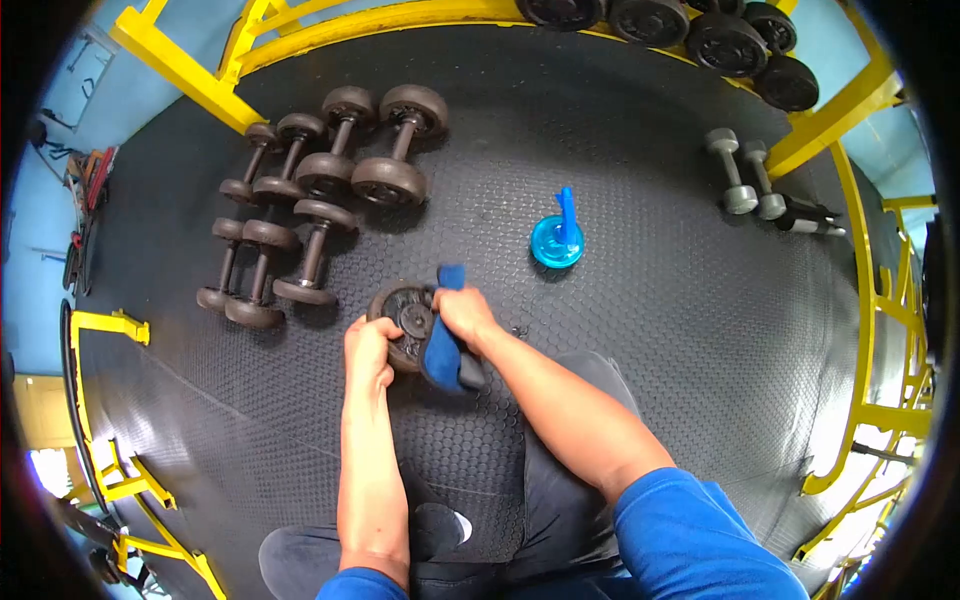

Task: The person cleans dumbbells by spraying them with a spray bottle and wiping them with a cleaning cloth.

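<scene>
1. A dark dumbbell (415,322), just left of centre between both hands, looks heavy and rigid; its handle (hidden here) would likely give the surest hold, then the rim.
2. The left hand (370,350) pinches that rim, thumb over the round face, fingertips mostly out of sight.
3. The right hand (463,312) has its fingers closed on a blue cloth (440,356), probably light and limp, best bunched.
4. The dumbbell's round end faces upward; its long axis seems to run floorward. The cloth stretches lengthwise along its right side.

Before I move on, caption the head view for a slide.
Left hand on a weight, right hand holding a blue cloth against it, bottle on the floor beyond.
</scene>
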Available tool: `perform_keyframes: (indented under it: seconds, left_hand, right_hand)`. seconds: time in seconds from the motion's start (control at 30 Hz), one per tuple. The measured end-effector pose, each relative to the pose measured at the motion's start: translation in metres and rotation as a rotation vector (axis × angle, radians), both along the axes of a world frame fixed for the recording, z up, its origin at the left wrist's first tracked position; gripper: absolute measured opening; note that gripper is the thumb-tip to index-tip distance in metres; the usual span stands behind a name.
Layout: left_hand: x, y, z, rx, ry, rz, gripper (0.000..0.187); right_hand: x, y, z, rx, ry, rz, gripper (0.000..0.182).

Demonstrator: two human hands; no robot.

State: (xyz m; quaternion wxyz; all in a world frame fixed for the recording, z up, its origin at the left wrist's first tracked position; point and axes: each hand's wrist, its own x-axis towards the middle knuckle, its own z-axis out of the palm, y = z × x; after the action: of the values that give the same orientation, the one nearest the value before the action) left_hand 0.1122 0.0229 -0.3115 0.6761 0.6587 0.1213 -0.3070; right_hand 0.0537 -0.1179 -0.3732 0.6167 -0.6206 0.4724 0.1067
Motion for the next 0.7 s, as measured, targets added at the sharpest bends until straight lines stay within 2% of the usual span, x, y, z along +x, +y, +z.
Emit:
perform_keyframes:
  seconds: [0.03, 0.07, 0.13, 0.17, 0.2, 0.27, 0.37, 0.4, 0.43, 0.47, 0.53, 0.57, 0.63, 0.67, 0.7]
  left_hand:
    - [0.003, 0.004, 0.012, -0.039, 0.083, 0.082, 0.024]
    - [0.008, 0.011, 0.002, -0.138, 0.115, 0.139, 0.030]
    - [0.016, 0.026, -0.045, -0.297, 0.184, 0.268, 0.033]
    - [0.017, 0.028, -0.063, -0.398, 0.246, 0.239, 0.028]
    - [0.015, 0.022, -0.054, -0.403, 0.255, 0.247, 0.028]
    - [0.011, 0.005, -0.021, -0.598, 0.223, 0.107, 0.029]
    - [0.022, -0.011, -0.018, -0.395, 0.110, 0.183, 0.050]
    - [0.029, -0.009, -0.026, -0.472, 0.174, 0.146, 0.053]
    - [0.031, -0.014, -0.026, -0.331, 0.162, 0.234, 0.054]
    - [0.032, -0.017, -0.026, -0.189, 0.153, 0.327, 0.055]
    - [0.041, -0.013, -0.045, -0.127, 0.037, 0.318, 0.066]
    - [0.047, -0.012, -0.050, -0.092, 0.053, 0.349, 0.069]
    - [0.053, -0.004, -0.049, -0.035, 0.085, 0.403, 0.066]
    - [0.053, 0.000, -0.048, -0.047, 0.083, 0.427, 0.066]
    - [0.050, 0.003, -0.040, -0.100, 0.108, 0.443, 0.062]
  right_hand:
    - [0.002, -0.002, 0.026, -0.157, -0.073, -0.018, 0.055]
    - [0.005, -0.002, 0.038, -0.396, -0.123, 0.039, 0.059]
    - [0.009, 0.005, 0.046, -0.699, -0.347, -0.059, 0.055]
    - [0.010, 0.008, 0.052, -0.699, -0.349, -0.046, 0.055]
    - [0.008, 0.009, 0.059, -0.824, -0.405, 0.056, 0.055]
    - [-0.003, 0.014, 0.073, -1.015, -0.448, 0.330, 0.058]
    - [-0.020, 0.014, 0.075, -1.114, -0.647, 0.681, 0.053]
    - [-0.026, 0.009, 0.072, -1.108, -0.721, 0.793, 0.049]
    - [-0.032, 0.003, 0.067, -1.104, -0.752, 0.877, 0.049]
    - [-0.029, -0.003, 0.063, -1.082, -0.696, 0.894, 0.046]
    - [-0.005, -0.015, 0.061, -1.177, -0.567, 0.685, 0.039]
    - [0.016, -0.013, 0.061, -1.186, -0.592, 0.702, 0.039]
    - [0.057, 0.001, 0.063, -1.292, -0.558, 0.444, 0.031]
    - [0.078, 0.013, 0.067, -1.303, -0.501, 0.504, 0.024]
    - [0.090, 0.026, 0.067, -1.323, -0.558, 0.590, 0.021]
